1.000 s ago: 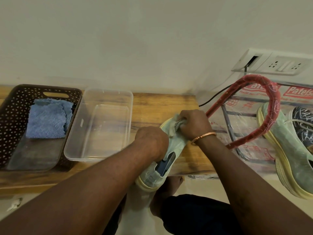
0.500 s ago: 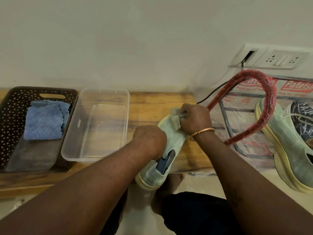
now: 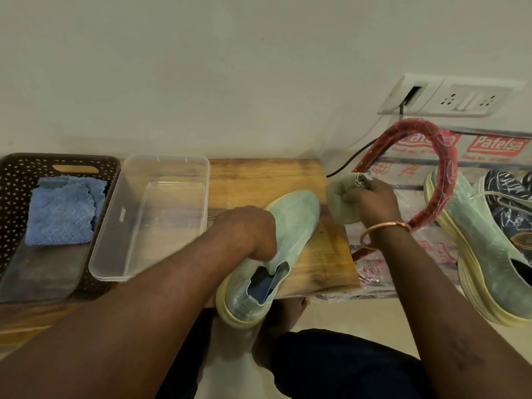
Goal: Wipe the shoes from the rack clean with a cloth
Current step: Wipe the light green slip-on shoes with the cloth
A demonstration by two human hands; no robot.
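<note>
The pale green slip-on shoe (image 3: 290, 226) with a cream sole and a blue lining lies on the wooden worktop (image 3: 253, 180), toe toward one o'clock and heel hanging over the near edge. The left hand (image 3: 244, 234) is clamped over its upper at mid-length, arm reaching in from seven o'clock. At three o'clock of the toe, clear of the shoe, the right hand (image 3: 371, 200) is closed around a bunched pale cloth (image 3: 341, 200).
</note>
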